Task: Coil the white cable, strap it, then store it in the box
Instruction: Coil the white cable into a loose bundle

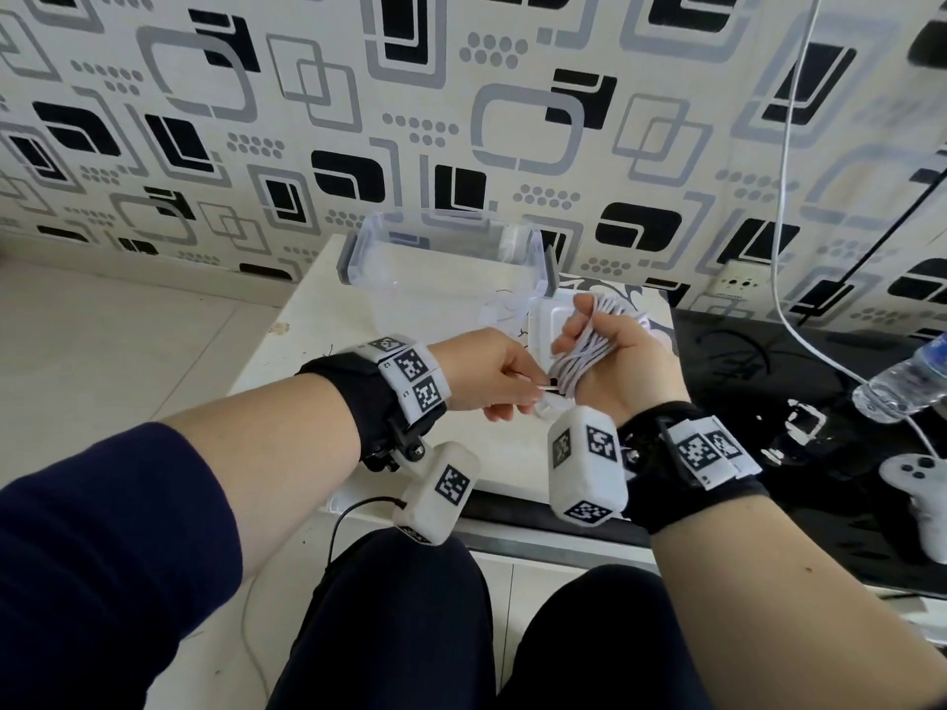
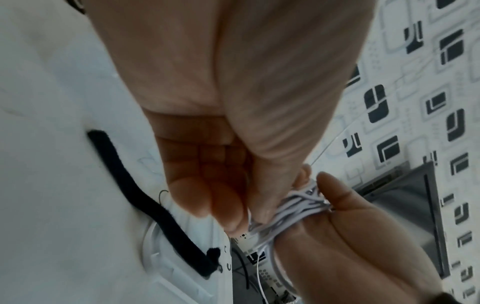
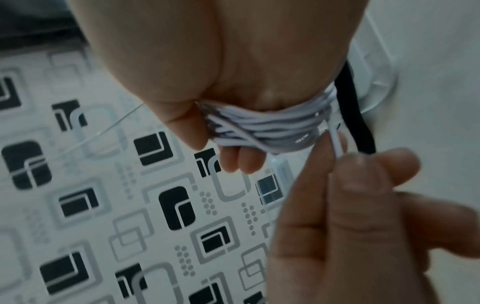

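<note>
The white cable [image 1: 584, 356] is wound in several loops round my right hand [image 1: 589, 325], which is held up over the white table [image 1: 307, 320]. Its thumb presses on the coil [image 2: 293, 207]. My left hand [image 1: 522, 389] is just left of it and pinches the cable's loose end [image 3: 336, 144] between thumb and forefinger. A black strap [image 2: 145, 201] lies on the white lid [image 1: 551, 320] beneath the hands. The clear box [image 1: 446, 269] stands open behind them by the wall; what is in it I cannot make out.
On the black surface [image 1: 768, 351] at the right are a water bottle [image 1: 902, 386] lying on its side and a white game controller [image 1: 917, 484]. Another thin white wire [image 1: 789, 171] hangs down the patterned wall near a socket [image 1: 738, 284]. My knees are below the table's edge.
</note>
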